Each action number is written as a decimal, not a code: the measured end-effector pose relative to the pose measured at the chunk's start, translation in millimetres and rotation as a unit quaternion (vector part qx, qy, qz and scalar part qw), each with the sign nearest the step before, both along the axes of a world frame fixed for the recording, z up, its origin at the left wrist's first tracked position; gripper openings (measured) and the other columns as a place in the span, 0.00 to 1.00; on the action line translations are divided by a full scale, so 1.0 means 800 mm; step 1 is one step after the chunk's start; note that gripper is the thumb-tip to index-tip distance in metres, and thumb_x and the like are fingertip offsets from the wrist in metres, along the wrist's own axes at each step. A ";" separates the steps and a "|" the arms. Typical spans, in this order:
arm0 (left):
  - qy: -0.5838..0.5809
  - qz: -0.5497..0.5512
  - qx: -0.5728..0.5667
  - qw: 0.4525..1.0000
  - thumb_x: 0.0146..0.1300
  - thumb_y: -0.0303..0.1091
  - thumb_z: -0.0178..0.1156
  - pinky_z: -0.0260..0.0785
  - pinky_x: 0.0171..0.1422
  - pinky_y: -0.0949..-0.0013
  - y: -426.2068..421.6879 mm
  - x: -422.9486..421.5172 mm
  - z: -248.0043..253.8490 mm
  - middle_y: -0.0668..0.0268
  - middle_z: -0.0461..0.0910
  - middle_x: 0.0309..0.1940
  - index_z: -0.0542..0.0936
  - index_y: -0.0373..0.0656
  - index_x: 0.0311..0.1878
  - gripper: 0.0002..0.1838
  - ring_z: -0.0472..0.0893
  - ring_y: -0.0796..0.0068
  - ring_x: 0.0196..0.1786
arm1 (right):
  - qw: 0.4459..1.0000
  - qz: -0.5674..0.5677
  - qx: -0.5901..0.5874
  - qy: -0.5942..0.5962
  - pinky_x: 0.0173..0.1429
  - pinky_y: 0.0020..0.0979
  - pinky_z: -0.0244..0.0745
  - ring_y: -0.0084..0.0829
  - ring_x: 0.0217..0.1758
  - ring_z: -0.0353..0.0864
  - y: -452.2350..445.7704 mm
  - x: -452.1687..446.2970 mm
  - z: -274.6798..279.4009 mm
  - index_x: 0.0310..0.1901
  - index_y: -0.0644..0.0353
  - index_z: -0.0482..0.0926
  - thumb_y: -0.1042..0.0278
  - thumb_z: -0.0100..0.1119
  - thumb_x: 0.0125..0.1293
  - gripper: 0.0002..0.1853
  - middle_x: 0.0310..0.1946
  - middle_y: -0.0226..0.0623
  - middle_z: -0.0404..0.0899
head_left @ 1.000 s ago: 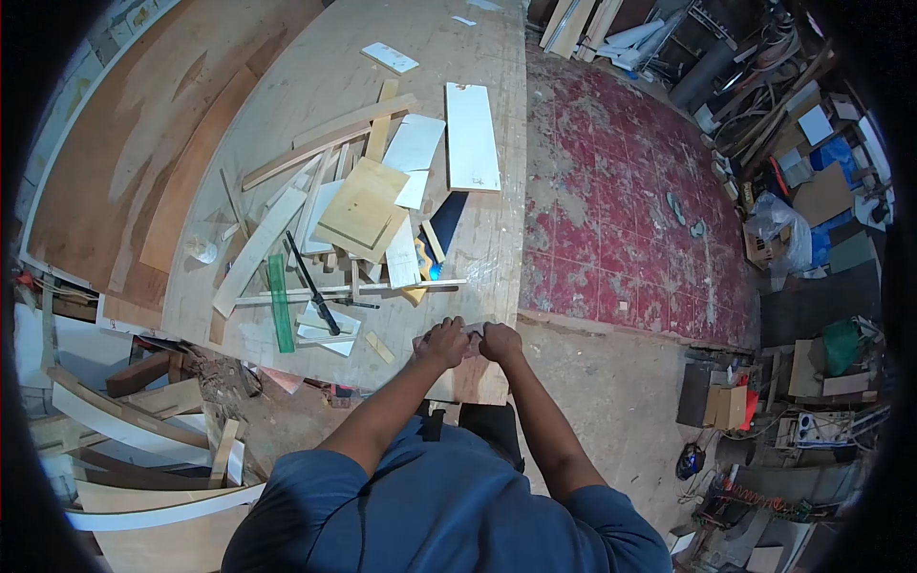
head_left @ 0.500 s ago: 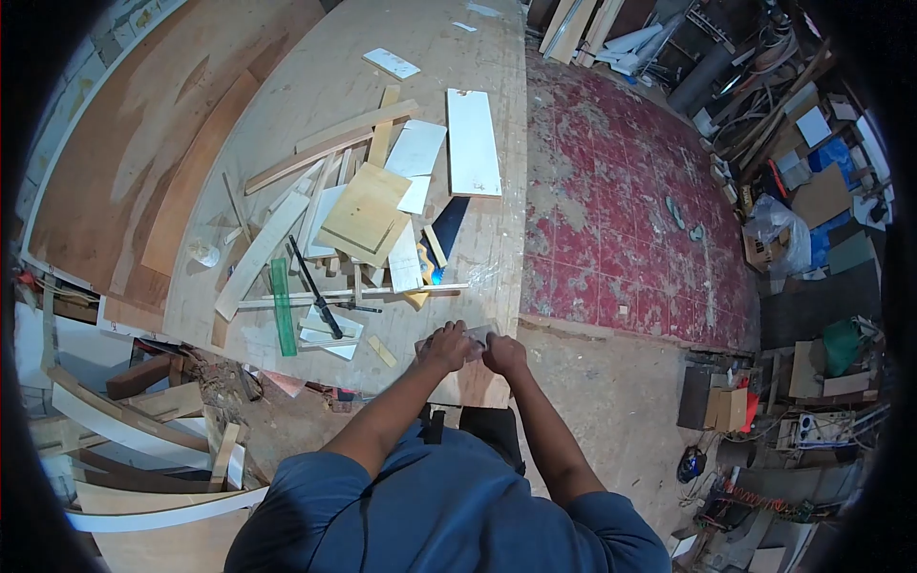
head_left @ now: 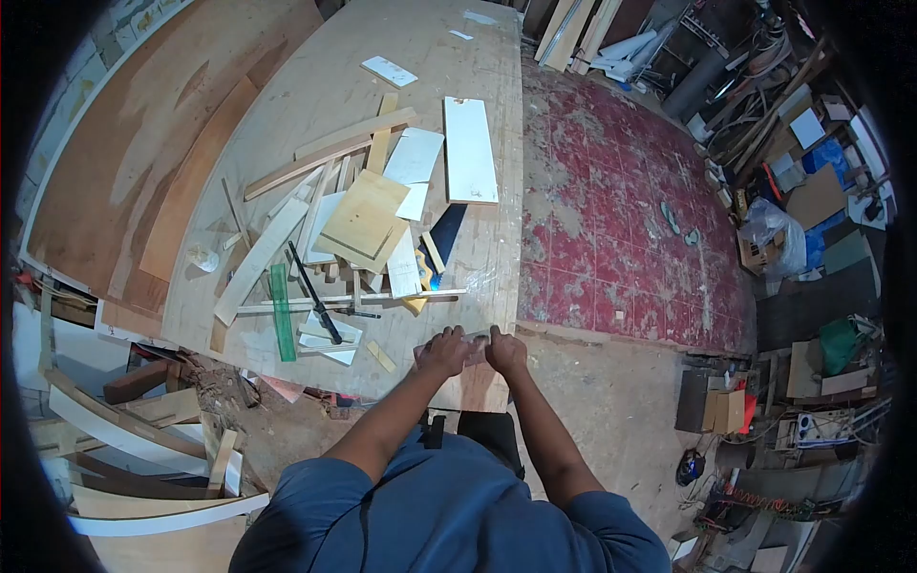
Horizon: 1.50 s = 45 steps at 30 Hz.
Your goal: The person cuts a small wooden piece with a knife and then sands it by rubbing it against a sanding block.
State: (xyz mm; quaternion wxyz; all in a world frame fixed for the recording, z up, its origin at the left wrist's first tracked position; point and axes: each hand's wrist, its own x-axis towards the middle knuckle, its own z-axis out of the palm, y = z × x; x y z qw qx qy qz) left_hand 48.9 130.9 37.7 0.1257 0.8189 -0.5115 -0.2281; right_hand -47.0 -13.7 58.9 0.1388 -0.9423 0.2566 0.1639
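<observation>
At the near right corner of the wooden table (head_left: 478, 258), my left hand (head_left: 443, 351) is bent over a small clear, shiny piece (head_left: 475, 346). Close to its right, my right hand (head_left: 506, 351) is closed at the table edge, and what it grips is too small to name. A reddish-brown wooden patch (head_left: 475, 390) shows below both hands. Beyond them lie a saw (head_left: 447, 229) with a yellow handle, a thin wooden strip (head_left: 382, 297) and a small wood offcut (head_left: 380, 356).
Wood strips, a plywood square (head_left: 365, 220), a white board (head_left: 470, 151), a green ruler (head_left: 283, 313) and a black clamp-like bar (head_left: 315, 292) are heaped on the table. Right of it is a worn red floor (head_left: 621, 210). Curved boards (head_left: 134, 430) stand at lower left.
The view has shifted slightly, so the table items appear a little lower. My hands stay together at the corner, with the right hand's fingers slightly changed in pose.
</observation>
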 end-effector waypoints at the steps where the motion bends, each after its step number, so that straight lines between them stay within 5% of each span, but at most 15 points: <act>1: 0.002 0.001 0.000 1.000 0.60 0.37 0.56 0.67 0.59 0.54 0.002 -0.003 0.014 0.56 0.67 0.53 0.78 0.43 0.47 0.14 0.69 0.55 0.56 | 0.998 -0.046 0.011 -0.036 0.43 0.51 0.78 0.53 0.39 0.83 0.006 0.007 0.001 0.45 0.58 0.72 0.64 0.52 0.59 0.13 0.32 0.57 0.82; 4: 0.046 0.101 -0.028 0.993 0.58 0.36 0.58 0.67 0.59 0.54 0.005 -0.009 0.019 0.56 0.67 0.52 0.79 0.43 0.44 0.13 0.70 0.54 0.56 | 0.991 -0.105 0.027 -0.078 0.44 0.49 0.79 0.52 0.40 0.83 0.016 -0.002 -0.014 0.43 0.58 0.75 0.63 0.53 0.58 0.13 0.34 0.56 0.82; 6: -0.037 0.001 0.002 0.999 0.58 0.36 0.58 0.67 0.60 0.55 0.001 -0.003 0.000 0.57 0.67 0.54 0.78 0.44 0.46 0.14 0.70 0.56 0.57 | 0.989 -0.117 0.031 -0.089 0.44 0.48 0.79 0.52 0.41 0.83 0.010 0.003 -0.016 0.42 0.59 0.77 0.62 0.53 0.58 0.13 0.35 0.56 0.82; 11: -0.017 0.026 0.007 0.999 0.57 0.35 0.58 0.67 0.60 0.57 -0.002 -0.007 -0.005 0.59 0.67 0.56 0.77 0.45 0.48 0.15 0.71 0.59 0.58 | 0.984 0.084 0.045 0.152 0.49 0.45 0.79 0.48 0.47 0.83 -0.017 0.004 0.000 0.42 0.58 0.80 0.62 0.54 0.58 0.13 0.40 0.49 0.83; 15: -0.034 0.024 0.045 0.998 0.58 0.35 0.58 0.67 0.61 0.57 -0.001 -0.006 0.009 0.60 0.67 0.56 0.77 0.45 0.50 0.16 0.70 0.59 0.58 | 0.997 -0.063 0.010 -0.042 0.41 0.48 0.79 0.50 0.38 0.84 -0.001 0.011 0.011 0.54 0.59 0.71 0.63 0.52 0.60 0.20 0.34 0.50 0.83; 19: 0.078 0.099 0.047 0.991 0.59 0.35 0.57 0.67 0.61 0.56 0.001 -0.002 0.046 0.60 0.67 0.56 0.78 0.45 0.50 0.16 0.69 0.59 0.59 | 0.993 -0.038 0.014 -0.107 0.37 0.51 0.77 0.53 0.35 0.83 0.020 -0.018 -0.035 0.50 0.55 0.67 0.66 0.48 0.62 0.15 0.28 0.53 0.82; 23: -0.012 0.003 0.020 1.000 0.59 0.35 0.57 0.67 0.60 0.55 -0.002 -0.006 -0.006 0.58 0.67 0.55 0.79 0.45 0.49 0.15 0.69 0.57 0.59 | 0.987 0.081 0.017 0.137 0.40 0.49 0.78 0.50 0.39 0.84 0.004 -0.007 -0.015 0.47 0.57 0.73 0.62 0.52 0.62 0.14 0.35 0.52 0.83; 24: -0.007 -0.003 0.012 1.000 0.59 0.34 0.57 0.67 0.60 0.55 -0.003 -0.002 -0.004 0.57 0.67 0.55 0.79 0.46 0.49 0.15 0.69 0.56 0.58 | 0.975 0.106 0.023 0.196 0.44 0.47 0.79 0.47 0.43 0.85 0.002 0.000 -0.003 0.55 0.56 0.72 0.61 0.53 0.62 0.20 0.38 0.51 0.83; 30: -0.025 -0.011 0.059 0.998 0.58 0.34 0.58 0.68 0.60 0.55 -0.007 -0.002 0.013 0.57 0.66 0.55 0.78 0.46 0.51 0.16 0.69 0.55 0.59 | 0.996 -0.066 0.000 -0.053 0.41 0.49 0.78 0.51 0.39 0.84 0.007 0.030 -0.001 0.45 0.59 0.73 0.62 0.53 0.60 0.14 0.34 0.57 0.82; 34: 0.006 0.017 0.067 0.998 0.56 0.34 0.60 0.68 0.61 0.54 -0.001 -0.002 0.043 0.58 0.66 0.56 0.77 0.46 0.51 0.18 0.69 0.56 0.60 | 0.995 -0.081 0.024 -0.044 0.42 0.48 0.78 0.51 0.40 0.84 0.011 0.014 -0.010 0.43 0.60 0.76 0.61 0.52 0.61 0.14 0.35 0.54 0.83; 36: 0.082 0.109 0.021 0.990 0.53 0.34 0.63 0.68 0.61 0.52 0.002 -0.007 0.048 0.60 0.66 0.57 0.77 0.45 0.51 0.19 0.70 0.56 0.59 | 0.996 0.036 0.028 0.082 0.43 0.47 0.79 0.51 0.42 0.84 0.002 0.003 0.003 0.41 0.61 0.81 0.61 0.50 0.61 0.15 0.36 0.51 0.84; 39: 0.011 0.025 0.019 0.999 0.53 0.35 0.64 0.68 0.60 0.51 -0.002 -0.004 0.006 0.59 0.69 0.53 0.79 0.44 0.50 0.19 0.71 0.56 0.59 | 0.956 0.096 0.085 0.264 0.46 0.42 0.80 0.46 0.46 0.84 -0.008 -0.023 -0.013 0.43 0.60 0.83 0.67 0.52 0.60 0.14 0.42 0.42 0.84; 41: 0.019 0.017 -0.014 1.000 0.53 0.34 0.64 0.69 0.59 0.53 -0.003 0.008 0.004 0.58 0.72 0.50 0.79 0.45 0.51 0.20 0.74 0.56 0.56 | 0.973 0.129 0.080 0.173 0.40 0.40 0.80 0.40 0.37 0.86 -0.018 -0.030 -0.024 0.46 0.65 0.80 0.65 0.53 0.62 0.15 0.35 0.46 0.85; 43: 0.038 0.008 -0.042 0.998 0.53 0.33 0.64 0.70 0.58 0.55 -0.003 0.011 -0.013 0.58 0.76 0.47 0.80 0.46 0.52 0.20 0.77 0.56 0.54 | 0.885 -0.155 0.427 -0.099 0.35 0.32 0.79 0.30 0.31 0.83 -0.011 -0.047 0.008 0.52 0.66 0.73 0.71 0.52 0.65 0.15 0.32 0.43 0.84; 45: 0.273 0.106 -0.179 0.939 0.58 0.30 0.62 0.73 0.54 0.63 -0.009 0.020 -0.023 0.59 0.81 0.42 0.80 0.43 0.54 0.19 0.81 0.63 0.49 | 0.841 -0.190 0.484 -0.148 0.32 0.27 0.77 0.24 0.27 0.80 -0.007 -0.051 0.014 0.54 0.63 0.67 0.74 0.49 0.70 0.13 0.31 0.39 0.82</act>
